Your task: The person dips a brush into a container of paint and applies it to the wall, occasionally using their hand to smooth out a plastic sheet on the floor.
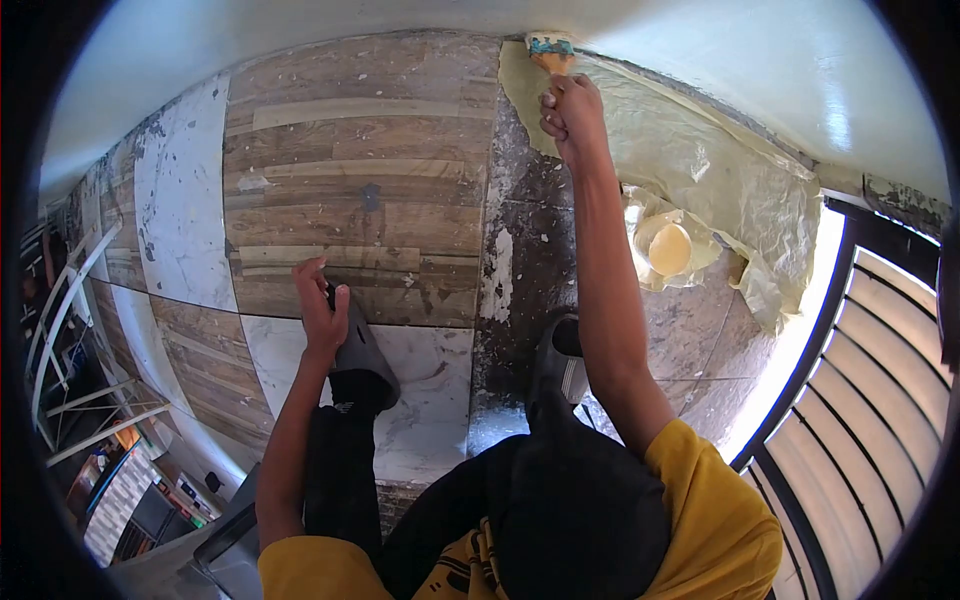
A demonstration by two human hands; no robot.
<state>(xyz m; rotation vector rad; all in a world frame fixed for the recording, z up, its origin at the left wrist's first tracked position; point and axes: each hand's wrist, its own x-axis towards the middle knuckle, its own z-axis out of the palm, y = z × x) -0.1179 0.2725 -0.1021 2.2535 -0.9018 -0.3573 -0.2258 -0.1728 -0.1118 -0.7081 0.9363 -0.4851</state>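
Note:
My right hand (574, 118) reaches far forward, its fingers wrapped round the wooden handle of a paintbrush (551, 55). The brush has a blue-stained band, and its bristles touch the bottom of the pale wall (420, 18). Beneath the brush, a crumpled yellowish masking sheet (690, 140) lies along the wall's foot. A round container of cream-coloured paint (670, 248) stands on the sheet's near part, right of my forearm. My left hand (322, 308) hangs beside my left shoe with its fingers apart, holding nothing.
Wood-look and white marble-look tiles (360, 180) cover the floor, spotted with paint. A dark worn strip (525, 240) runs between them and the sheet. A black barred gate (850, 400) stands at the right. White metal tubing (75, 300) and shelves of goods (150, 500) are at the left.

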